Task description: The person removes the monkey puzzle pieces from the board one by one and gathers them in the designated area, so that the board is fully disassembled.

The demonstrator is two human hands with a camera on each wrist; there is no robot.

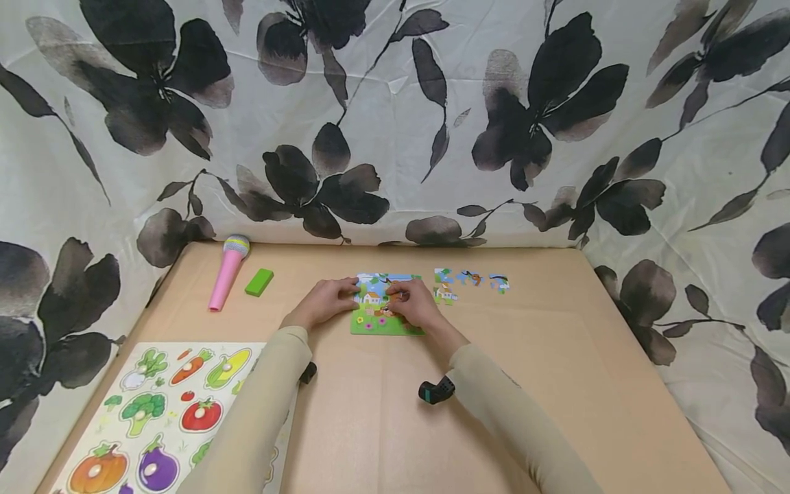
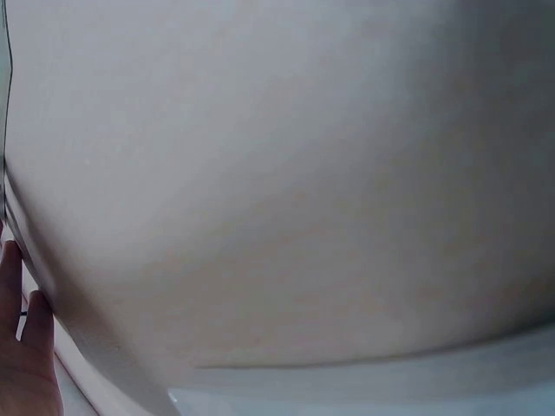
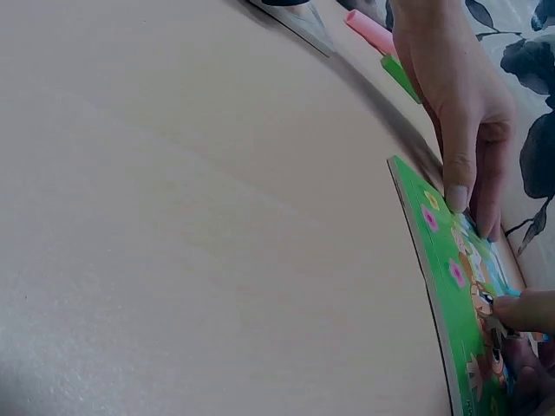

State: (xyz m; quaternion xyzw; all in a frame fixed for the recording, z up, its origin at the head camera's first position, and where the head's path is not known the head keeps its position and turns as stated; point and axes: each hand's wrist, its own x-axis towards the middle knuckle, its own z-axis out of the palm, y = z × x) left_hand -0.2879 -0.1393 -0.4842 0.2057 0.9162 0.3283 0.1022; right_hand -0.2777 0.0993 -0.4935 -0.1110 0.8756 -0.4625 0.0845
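Note:
A small jigsaw board (image 1: pixel 389 328) with a green meadow, pink flowers and a house lies flat on the table. My left hand (image 1: pixel 324 300) steadies it at its left edge, fingers extended and thumb apart from them. Two of that hand's fingers (image 2: pixel 36 325) show at the lower left corner of the left wrist view. Over the board's right half, my right hand (image 1: pixel 415 302) pinches a jigsaw piece (image 3: pixel 494 328) between thumb and fingers, low against the picture. The hand hides much of the piece and the board's right side.
Several loose jigsaw pieces (image 1: pixel 472 277) lie to the right of the board. A pink toy microphone (image 1: pixel 227 274) and a green block (image 1: pixel 259 282) are at the back left. A vegetable picture board (image 1: pixel 175 381) fills the front left, partly under the left sleeve (image 1: pixel 247 418).

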